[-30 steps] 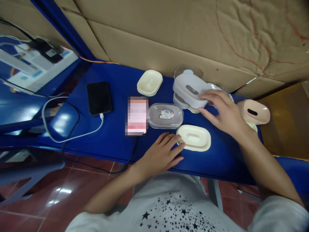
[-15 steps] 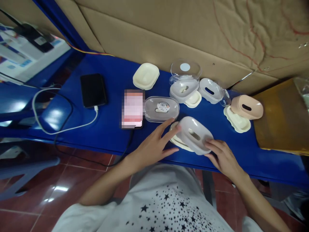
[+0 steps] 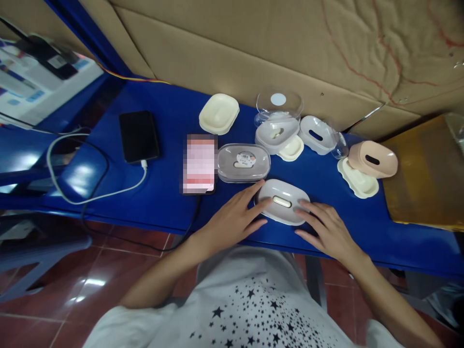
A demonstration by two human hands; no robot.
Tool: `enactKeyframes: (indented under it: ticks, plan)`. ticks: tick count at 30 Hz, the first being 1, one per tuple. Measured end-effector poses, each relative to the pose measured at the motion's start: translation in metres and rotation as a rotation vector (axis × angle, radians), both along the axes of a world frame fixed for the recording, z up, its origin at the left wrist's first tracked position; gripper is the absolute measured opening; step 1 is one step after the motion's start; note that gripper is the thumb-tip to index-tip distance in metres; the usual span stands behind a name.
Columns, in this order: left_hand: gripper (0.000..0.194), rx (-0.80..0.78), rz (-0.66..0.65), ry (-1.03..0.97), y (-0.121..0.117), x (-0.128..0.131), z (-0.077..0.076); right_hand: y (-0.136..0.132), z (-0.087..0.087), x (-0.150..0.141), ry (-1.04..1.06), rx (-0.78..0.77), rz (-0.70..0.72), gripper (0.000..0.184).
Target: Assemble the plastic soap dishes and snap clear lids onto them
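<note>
A pale grey-white oval soap dish (image 3: pixel 270 211) sits on the table in front of me. Through the slot in its middle shows a raised cream bar (image 3: pixel 282 201). My left hand (image 3: pixel 237 212) rests at the dish's left end, fingers spread, with fingertips on the rim and near the slot. At the right end my right hand (image 3: pixel 326 224) is open too, its fingertips on the inner slope and the thumb beside the near edge. Just beyond lies another grey dish under a clear lid (image 3: pixel 226 162), with a round label on it.
On the blue table (image 3: pixel 174 108) are a cream tray (image 3: pixel 219 113), a blurred-out phone (image 3: pixel 199 162) and a black device (image 3: pixel 138 136) on a white cable. More grey dishes (image 3: pixel 317 135), a peach dish (image 3: pixel 373 159) and a cardboard box (image 3: pixel 424 179) stand toward the right.
The grey-white dish was tilted in my right hand; now it lies level over the cream piece, further left. My right hand has loosened and moved slightly left.
</note>
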State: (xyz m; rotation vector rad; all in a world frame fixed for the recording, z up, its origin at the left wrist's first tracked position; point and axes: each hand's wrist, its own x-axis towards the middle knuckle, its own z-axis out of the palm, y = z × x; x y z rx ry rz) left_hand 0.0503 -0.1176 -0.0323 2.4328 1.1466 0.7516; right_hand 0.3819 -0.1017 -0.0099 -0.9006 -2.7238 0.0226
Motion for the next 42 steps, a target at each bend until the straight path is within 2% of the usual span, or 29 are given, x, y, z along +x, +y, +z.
enactKeyframes:
  ticks: [3,6,8,11,15,18,21,27,31,35,40,42]
  plan:
    - [0.05,-0.006,-0.001,-0.002,0.0,0.0,0.001,0.003,0.007,0.003,-0.038,0.022,0.032,0.047]
    - [0.048,0.014,-0.023,-0.014,0.0,-0.001,0.003,0.019,0.021,0.004,-0.019,0.031,0.059,0.045]
    - [0.042,0.033,-0.04,-0.029,0.0,-0.002,0.005,0.038,0.033,-0.003,0.041,0.044,0.054,0.048]
    - [0.037,0.046,-0.051,-0.035,-0.001,-0.002,0.008,0.079,0.047,-0.028,0.095,0.081,0.04,0.048]
    - [0.038,0.018,-0.067,-0.039,-0.001,-0.002,0.011,0.138,0.052,-0.073,0.061,0.118,0.031,0.04]
    - [0.037,-0.017,-0.075,-0.051,-0.001,-0.003,0.012,0.171,0.054,-0.097,0.028,0.097,0.041,0.042]
    - [0.04,-0.014,-0.082,-0.031,-0.001,-0.003,0.012,0.192,0.058,-0.106,0.002,0.099,-0.004,0.041]
    - [0.041,-0.011,-0.081,0.003,-0.001,-0.004,0.012,0.229,0.068,-0.1,-0.101,0.114,-0.146,0.047]
    - [0.04,-0.001,-0.079,-0.004,-0.001,-0.004,0.013,0.249,0.068,-0.1,-0.117,0.106,-0.3,0.057]
    - [0.04,-0.004,-0.083,-0.009,-0.001,-0.004,0.013,0.256,0.066,-0.107,-0.112,0.08,-0.379,0.06]
    - [0.04,-0.015,-0.081,-0.008,-0.001,-0.004,0.013,0.261,0.063,-0.115,-0.108,-0.013,-0.449,0.041]
    - [0.04,-0.02,-0.078,-0.01,-0.001,-0.004,0.013,0.26,0.064,-0.116,-0.105,0.01,-0.459,0.033]
